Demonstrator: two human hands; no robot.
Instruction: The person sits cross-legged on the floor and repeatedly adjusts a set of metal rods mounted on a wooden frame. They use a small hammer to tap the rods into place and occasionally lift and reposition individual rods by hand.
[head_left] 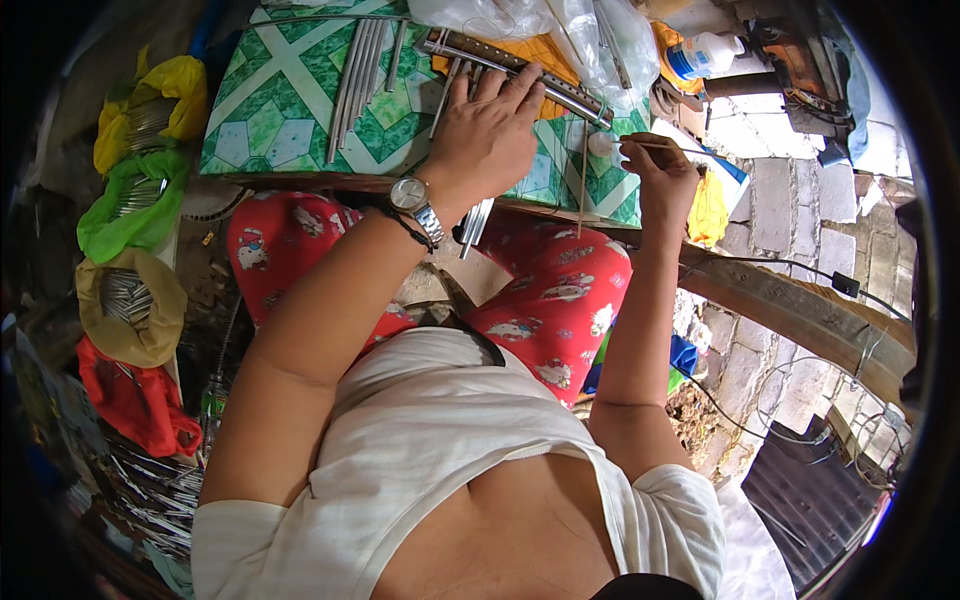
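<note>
My left hand, with a silver wristwatch on its wrist, lies fingers outstretched over several thin metal tubes. Its fingertips reach a long metal bar with a row of holes. More tube ends show below that wrist, past the table edge; their middle is hidden by the hand. My right hand is closed in a pinch on a thin stick. The stick's left end is by a small whitish lump, whose kind I cannot make out. Another thin stick lies across the table edge beside it.
Several long tubes lie on the green patterned tabletop. Clear plastic bags and a white bottle are at the back right. Yellow, green, tan and red bags line the left. A cable runs at right.
</note>
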